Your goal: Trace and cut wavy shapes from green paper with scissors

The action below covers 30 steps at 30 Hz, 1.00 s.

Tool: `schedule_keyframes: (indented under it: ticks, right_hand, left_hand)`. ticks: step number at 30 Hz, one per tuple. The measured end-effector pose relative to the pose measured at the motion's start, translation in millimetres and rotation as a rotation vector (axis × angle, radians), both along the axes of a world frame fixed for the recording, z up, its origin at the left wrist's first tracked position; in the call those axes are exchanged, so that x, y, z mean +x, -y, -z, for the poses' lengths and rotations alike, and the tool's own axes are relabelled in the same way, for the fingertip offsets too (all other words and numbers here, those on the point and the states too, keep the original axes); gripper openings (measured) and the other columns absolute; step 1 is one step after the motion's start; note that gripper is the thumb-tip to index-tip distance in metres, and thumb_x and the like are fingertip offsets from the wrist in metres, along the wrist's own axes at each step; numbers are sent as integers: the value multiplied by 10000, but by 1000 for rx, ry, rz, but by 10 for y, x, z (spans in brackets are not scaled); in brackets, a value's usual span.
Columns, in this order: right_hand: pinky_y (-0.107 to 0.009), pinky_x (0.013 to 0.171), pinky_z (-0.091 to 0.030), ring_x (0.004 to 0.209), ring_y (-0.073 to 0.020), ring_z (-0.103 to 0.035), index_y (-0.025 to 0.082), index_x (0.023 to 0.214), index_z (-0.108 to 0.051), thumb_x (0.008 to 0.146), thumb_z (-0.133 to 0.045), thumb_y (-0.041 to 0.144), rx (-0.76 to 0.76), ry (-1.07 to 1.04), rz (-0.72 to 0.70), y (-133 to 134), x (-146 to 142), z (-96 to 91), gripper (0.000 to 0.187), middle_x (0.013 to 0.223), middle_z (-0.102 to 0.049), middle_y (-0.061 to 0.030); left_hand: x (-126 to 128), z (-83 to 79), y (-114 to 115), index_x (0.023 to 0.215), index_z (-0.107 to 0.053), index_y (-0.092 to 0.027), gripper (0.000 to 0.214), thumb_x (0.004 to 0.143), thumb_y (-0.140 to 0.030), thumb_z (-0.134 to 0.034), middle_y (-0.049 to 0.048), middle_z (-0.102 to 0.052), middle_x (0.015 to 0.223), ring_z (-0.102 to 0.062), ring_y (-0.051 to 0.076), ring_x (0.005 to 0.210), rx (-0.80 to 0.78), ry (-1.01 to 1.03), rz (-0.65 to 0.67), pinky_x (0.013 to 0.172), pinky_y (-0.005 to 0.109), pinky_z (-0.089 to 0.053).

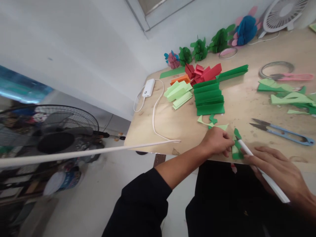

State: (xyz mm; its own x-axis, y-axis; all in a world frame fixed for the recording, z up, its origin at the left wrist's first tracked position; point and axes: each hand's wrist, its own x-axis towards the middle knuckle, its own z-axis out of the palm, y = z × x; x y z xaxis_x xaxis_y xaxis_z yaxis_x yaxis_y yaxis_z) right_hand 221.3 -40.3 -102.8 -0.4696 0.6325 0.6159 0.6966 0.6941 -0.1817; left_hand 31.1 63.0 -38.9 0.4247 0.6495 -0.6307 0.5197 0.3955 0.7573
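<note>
Head, left hand pinches paper, right hand pen

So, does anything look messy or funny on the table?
Yes. Some light green paper scraps lie scattered at the right side of the table, and more sit by the left hand. A white cable trails off the table's front edge into the air.

A stack of dark green pleated paper lies on the wooden worktop. Left of it are pale green folded strips and a white power bank. Behind it is red folded paper, and to its right are blue-handled snips.
</note>
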Motion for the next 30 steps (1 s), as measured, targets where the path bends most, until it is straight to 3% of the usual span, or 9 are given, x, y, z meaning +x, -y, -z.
schedule_keyframes:
  ticks: [4,11,21,23,25,27,30]
  right_hand:
    - [-447,763,-538,924,-291,-682,195,1252,-566,834,-590,65,15,-27,-28,5,-10,4,438,995,-725,-97]
    - [-453,743,-548,884,-296,-696,235,1484,-407,843,-608,99,-2,-41,-7,-31,-66,-76,686,1009,-746,-85]
    - [-454,751,-533,818,-283,-705,245,1553,-306,860,-585,104,-24,-72,20,12,-76,-105,760,1129,-750,-109]
    - [-473,764,-530,846,-298,-705,266,1561,-280,868,-567,109,-33,-71,31,12,-73,-66,766,1139,-749,-101]
    - [-483,770,-531,871,-309,-705,280,1563,-270,870,-554,117,-41,-63,48,-10,-90,-25,766,1137,-752,-93]
    - [-487,767,-539,878,-312,-709,298,1559,-277,877,-525,136,-48,-80,66,-15,-114,8,744,1139,-754,-77]
    - [-497,770,-562,880,-312,-722,353,1537,-326,873,-487,159,-69,-159,102,162,-93,41,711,1131,-759,-35]
  left_hand:
    - [14,-23,-13,534,-547,-150,280,802,-78,-575,-32,-566,474,-554,74,379,-34,-5,-13,385,159,-373]
    - [14,-29,-6,531,-551,-154,292,811,-83,-589,-21,-577,476,-554,78,383,-40,-8,-27,390,170,-393]
    - [-36,6,91,574,-612,-156,250,822,-183,-611,-7,-611,517,-581,90,429,97,-19,-59,462,190,-435]
    - [-79,12,197,651,-654,-158,201,837,-192,-585,-9,-612,529,-593,105,459,246,-57,-90,505,210,-466]
    - [-137,37,338,762,-699,-158,197,876,-221,-551,26,-675,638,-642,139,587,578,-138,-112,606,244,-499]
    - [-205,88,474,855,-714,-144,231,909,-229,-506,87,-728,825,-673,186,768,934,-202,11,720,292,-510]
    - [-299,187,582,943,-714,-132,259,930,-237,-478,116,-730,972,-653,214,924,1307,-260,288,826,335,-495]
